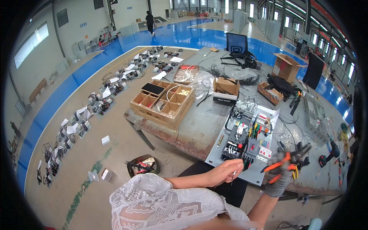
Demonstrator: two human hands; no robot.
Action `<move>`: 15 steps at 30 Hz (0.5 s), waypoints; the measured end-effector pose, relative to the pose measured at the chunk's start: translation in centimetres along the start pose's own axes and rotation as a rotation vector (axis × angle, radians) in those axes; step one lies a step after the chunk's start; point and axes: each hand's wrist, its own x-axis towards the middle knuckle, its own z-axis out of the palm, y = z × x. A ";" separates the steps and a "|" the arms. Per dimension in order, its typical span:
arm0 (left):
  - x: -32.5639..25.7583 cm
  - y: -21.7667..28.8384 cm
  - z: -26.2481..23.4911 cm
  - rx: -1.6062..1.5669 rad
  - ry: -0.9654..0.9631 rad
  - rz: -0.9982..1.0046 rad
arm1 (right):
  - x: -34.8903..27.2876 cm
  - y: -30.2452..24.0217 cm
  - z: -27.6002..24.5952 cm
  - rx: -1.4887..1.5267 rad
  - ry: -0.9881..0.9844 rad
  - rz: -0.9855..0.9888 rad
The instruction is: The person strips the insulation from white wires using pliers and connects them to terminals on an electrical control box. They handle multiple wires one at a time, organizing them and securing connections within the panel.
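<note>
My bare left hand (226, 172) is closed in a pinch at the near edge of a grey metal mounting plate (214, 154). A thin wire (232, 177) pokes out below its fingers. In my right hand (277, 183), which wears a grey glove, orange-handled pliers (276, 165) are held at the plate's right corner, jaws pointing right. The plate carries circuit breakers (263, 154), a dark grey breaker block (253, 146), black terminal parts (231, 149) and short coloured wires (255, 130). My left fingertips hide the wire's upper part.
On the table (191, 134) stand a divided wooden box (163, 119), a relay carton (226, 92) and an open cardboard box (286, 68). A cordless drill (330, 153) lies at the right. Below sits a tool bin (143, 165); wired assemblies (101, 100) line the floor. A person (150, 22) is far off.
</note>
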 end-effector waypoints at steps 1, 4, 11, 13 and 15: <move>0.0 0.0 0.0 0.005 -0.004 -0.002 | -0.4 1.0 0.4 -0.416 0.183 0.029; -0.2 -0.4 -0.4 0.075 -0.026 -0.047 | -1.5 3.2 0.9 -0.553 -0.003 0.186; -0.9 -0.7 -1.5 0.139 -0.053 -0.074 | -1.8 4.3 2.0 -0.593 -0.092 0.313; -1.0 -0.4 -1.4 0.097 -0.018 -0.054 | -1.6 4.2 2.3 -0.633 -0.088 0.346; -1.0 -0.1 -1.1 0.095 0.027 -0.025 | -1.4 4.4 1.9 -0.713 -0.119 0.326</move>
